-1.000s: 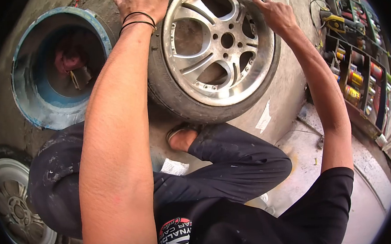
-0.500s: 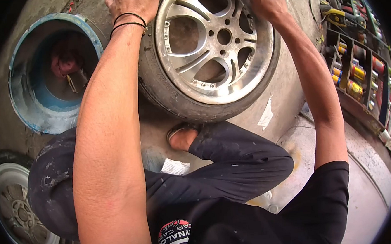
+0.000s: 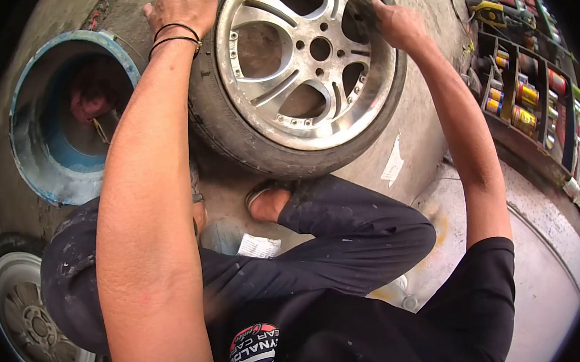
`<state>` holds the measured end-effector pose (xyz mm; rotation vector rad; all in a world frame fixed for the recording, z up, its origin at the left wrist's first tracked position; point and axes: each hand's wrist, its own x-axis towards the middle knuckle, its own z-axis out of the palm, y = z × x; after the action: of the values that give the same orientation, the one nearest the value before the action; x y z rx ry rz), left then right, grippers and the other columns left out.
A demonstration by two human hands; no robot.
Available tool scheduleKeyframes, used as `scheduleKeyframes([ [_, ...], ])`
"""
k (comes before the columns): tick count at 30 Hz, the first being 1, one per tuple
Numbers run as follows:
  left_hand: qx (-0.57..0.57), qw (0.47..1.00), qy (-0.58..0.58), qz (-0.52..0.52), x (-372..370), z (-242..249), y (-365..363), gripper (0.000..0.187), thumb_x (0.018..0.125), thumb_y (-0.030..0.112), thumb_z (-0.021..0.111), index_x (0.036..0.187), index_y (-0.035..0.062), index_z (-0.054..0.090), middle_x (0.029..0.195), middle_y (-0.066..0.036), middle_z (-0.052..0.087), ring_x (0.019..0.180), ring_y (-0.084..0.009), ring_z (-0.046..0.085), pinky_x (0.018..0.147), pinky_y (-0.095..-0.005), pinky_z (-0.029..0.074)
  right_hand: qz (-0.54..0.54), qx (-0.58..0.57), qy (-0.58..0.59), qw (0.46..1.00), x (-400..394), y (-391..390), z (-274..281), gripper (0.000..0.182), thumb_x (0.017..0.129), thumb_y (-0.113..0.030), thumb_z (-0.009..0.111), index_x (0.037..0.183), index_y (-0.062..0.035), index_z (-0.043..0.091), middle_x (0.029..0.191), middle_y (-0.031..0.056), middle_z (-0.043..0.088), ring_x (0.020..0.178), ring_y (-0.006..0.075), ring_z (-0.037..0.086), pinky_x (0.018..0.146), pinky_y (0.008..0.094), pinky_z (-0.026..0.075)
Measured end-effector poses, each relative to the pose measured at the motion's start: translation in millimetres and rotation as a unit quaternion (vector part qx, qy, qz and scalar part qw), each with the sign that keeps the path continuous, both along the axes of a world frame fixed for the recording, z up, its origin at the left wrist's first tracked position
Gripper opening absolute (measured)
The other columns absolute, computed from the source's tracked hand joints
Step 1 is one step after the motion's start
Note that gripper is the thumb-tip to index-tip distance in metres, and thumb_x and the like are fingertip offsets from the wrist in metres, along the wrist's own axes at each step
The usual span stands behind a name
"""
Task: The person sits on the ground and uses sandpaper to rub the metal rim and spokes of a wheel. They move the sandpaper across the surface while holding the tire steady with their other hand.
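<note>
A tire [image 3: 262,164] with a silver multi-spoke rim [image 3: 324,140] lies in front of me, face up. My left hand [image 3: 184,8] is at the tire's upper left edge, fingers bent round it and partly cut off by the frame's top. Over the rim's right inner side is my right hand [image 3: 400,25], its fingers closed on something dark and blurred that I cannot make out, pressed against the metal. Two thin black bands circle my left wrist.
A blue round tub [image 3: 22,149] with a reddish thing inside stands at left. Another wheel [image 3: 38,326] is at lower left. On the right are a tray of cans [image 3: 524,121] and a yellow-black tool [image 3: 489,12]. Paper scraps [image 3: 259,245] lie on the floor.
The wheel and both arms appear shifted slightly left in view. My right hand has moved down along the rim's right side, from near its top.
</note>
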<state>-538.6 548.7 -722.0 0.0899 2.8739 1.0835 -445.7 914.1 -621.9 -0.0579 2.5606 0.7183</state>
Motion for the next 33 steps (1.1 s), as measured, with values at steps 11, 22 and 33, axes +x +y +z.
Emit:
scheduleKeyframes([
  [11,0.017,1.0,-0.006,-0.005,-1,-4,-4,0.054,0.111,0.049,0.037,0.138,0.0104,0.062,0.14,-0.02,0.066,0.129,-0.0409,0.061,0.113,-0.0557,0.042,-0.078,-0.002,0.034,0.996,28,-2,5,0.024,0.092,-0.006,0.062,0.116,-0.0043,0.062,0.105,0.0227,0.077,0.101,0.0435,0.075,0.082,0.0534,0.061],
  [22,0.005,0.999,0.033,-0.016,-5,-23,-5,0.055,0.111,0.049,0.036,0.14,0.0097,0.062,0.136,-0.023,0.067,0.127,-0.0416,0.063,0.109,-0.0523,0.046,-0.143,-0.01,0.037,0.989,66,-1,19,0.032,0.085,-0.013,0.064,0.113,-0.0027,0.075,0.101,0.0204,0.078,0.099,0.0371,0.077,0.089,0.0497,0.061],
  [33,-0.012,0.999,0.026,-0.023,-5,-20,-1,0.054,0.111,0.049,0.034,0.14,0.011,0.061,0.139,-0.021,0.066,0.128,-0.0401,0.062,0.11,-0.052,0.045,-0.183,0.009,-0.036,0.982,58,-7,9,0.031,0.086,-0.011,0.061,0.112,-0.0017,0.075,0.109,0.0233,0.077,0.105,0.0375,0.076,0.092,0.0489,0.06],
])
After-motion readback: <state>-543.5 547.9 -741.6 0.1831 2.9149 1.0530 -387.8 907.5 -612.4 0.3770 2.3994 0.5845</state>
